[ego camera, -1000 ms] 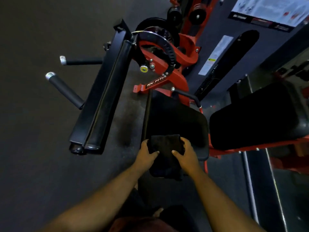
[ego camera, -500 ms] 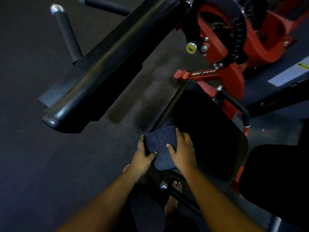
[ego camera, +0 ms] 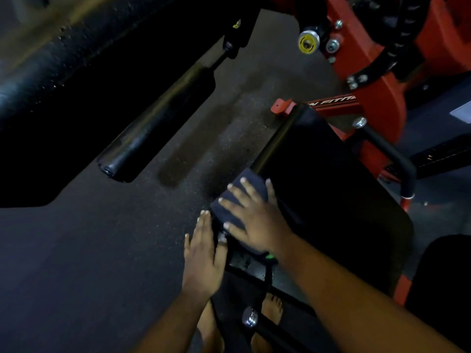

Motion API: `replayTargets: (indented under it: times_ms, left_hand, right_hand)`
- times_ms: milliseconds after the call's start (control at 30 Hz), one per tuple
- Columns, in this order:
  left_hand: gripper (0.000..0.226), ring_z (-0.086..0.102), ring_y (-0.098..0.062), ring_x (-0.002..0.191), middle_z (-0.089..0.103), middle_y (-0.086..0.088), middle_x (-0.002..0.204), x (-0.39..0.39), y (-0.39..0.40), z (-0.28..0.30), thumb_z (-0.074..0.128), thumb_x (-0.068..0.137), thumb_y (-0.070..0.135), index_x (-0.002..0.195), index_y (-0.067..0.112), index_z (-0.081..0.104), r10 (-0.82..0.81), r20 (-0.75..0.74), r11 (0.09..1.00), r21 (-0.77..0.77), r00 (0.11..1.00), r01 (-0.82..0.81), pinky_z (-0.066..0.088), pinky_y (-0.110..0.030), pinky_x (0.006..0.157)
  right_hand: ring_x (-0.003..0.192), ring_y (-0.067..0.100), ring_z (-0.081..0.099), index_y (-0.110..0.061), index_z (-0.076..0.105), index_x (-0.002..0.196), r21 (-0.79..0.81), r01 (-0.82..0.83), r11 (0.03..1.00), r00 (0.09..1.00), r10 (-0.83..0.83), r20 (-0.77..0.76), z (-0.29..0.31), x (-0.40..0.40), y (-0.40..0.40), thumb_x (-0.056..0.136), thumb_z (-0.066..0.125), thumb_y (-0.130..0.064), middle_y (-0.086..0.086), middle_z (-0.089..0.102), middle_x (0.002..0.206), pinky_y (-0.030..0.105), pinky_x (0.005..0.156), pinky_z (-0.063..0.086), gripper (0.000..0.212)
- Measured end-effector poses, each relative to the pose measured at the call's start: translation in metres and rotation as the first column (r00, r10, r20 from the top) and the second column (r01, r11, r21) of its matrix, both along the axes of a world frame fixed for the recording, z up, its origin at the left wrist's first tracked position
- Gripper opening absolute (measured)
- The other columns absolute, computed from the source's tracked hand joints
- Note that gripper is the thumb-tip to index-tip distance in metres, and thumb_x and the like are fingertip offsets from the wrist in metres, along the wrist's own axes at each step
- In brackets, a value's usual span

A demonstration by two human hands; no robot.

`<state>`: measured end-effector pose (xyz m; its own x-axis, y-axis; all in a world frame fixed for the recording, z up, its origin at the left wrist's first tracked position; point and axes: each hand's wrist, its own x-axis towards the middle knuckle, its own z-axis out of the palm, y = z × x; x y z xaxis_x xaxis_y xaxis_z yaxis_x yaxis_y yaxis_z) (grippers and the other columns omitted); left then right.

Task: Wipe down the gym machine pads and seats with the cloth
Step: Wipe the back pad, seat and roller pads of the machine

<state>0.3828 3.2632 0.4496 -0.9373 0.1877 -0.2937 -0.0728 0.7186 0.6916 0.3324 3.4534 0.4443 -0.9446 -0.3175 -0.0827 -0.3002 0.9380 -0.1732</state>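
Head view of a seat-wiping stroke on a red-framed gym machine (ego camera: pixel 377 103). The right hand (ego camera: pixel 254 220) lies flat, fingers spread and straight, pressing the dark cloth (ego camera: pixel 229 210) onto the near left corner of the black seat (ego camera: pixel 331 189); it presses the cloth rather than clutching it. The left hand (ego camera: pixel 204 256) rests just beside the seat's left edge, fingers straight and together; it appears to steady the edge, though dim light makes actual contact hard to confirm. The cloth sits half on the seat top and half over its side edge. A long black roller pad (ego camera: pixel 158 123) and a larger pad (ego camera: pixel 76 80) hang above the dark floor (ego camera: pixel 89 250) to the left, well apart from the hands. Step in hand, as judged: wiping the seat, begun at one corner, with most of its surface not yet covered. The next move calls for sliding the flat hand and cloth across the seat toward its far right side, keeping even downward pressure so the cloth does not bunch or slip off the edge.
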Motion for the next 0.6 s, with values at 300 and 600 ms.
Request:
replayTargets:
  times_ms: [300, 600]
  left_hand:
    - [0.072, -0.011, -0.005, 0.156, -0.013, 0.011, 0.170, -0.004, 0.015, 0.003, 0.021, 0.102, 0.059, 0.161, 0.029, -0.007, 0.071, -0.122, 0.997, 0.043, 0.990, -0.067, -0.003, -0.049, 0.127]
    - [0.075, -0.002, -0.013, 0.158, -0.007, 0.004, 0.172, -0.025, 0.038, -0.003, 0.017, 0.101, 0.064, 0.163, 0.026, -0.001, 0.084, -0.240, 0.987, -0.114, 0.967, -0.114, 0.002, -0.058, 0.126]
  right_hand:
    - [0.159, 0.023, 0.005, -0.041, 0.037, 0.154, -0.048, -0.077, 0.996, 0.994, 0.080, 0.067, 0.004, 0.041, -0.015, 0.095, 0.048, -0.054, -0.007, 0.022, 0.169, 0.068, 0.120, 0.006, 0.062]
    - [0.157, 0.031, 0.014, -0.036, 0.044, 0.152, 0.006, 0.066, 0.998, 0.997, -0.066, -0.038, -0.005, 0.018, -0.008, 0.090, 0.039, -0.053, -0.001, 0.030, 0.166, 0.071, 0.118, 0.011, 0.064]
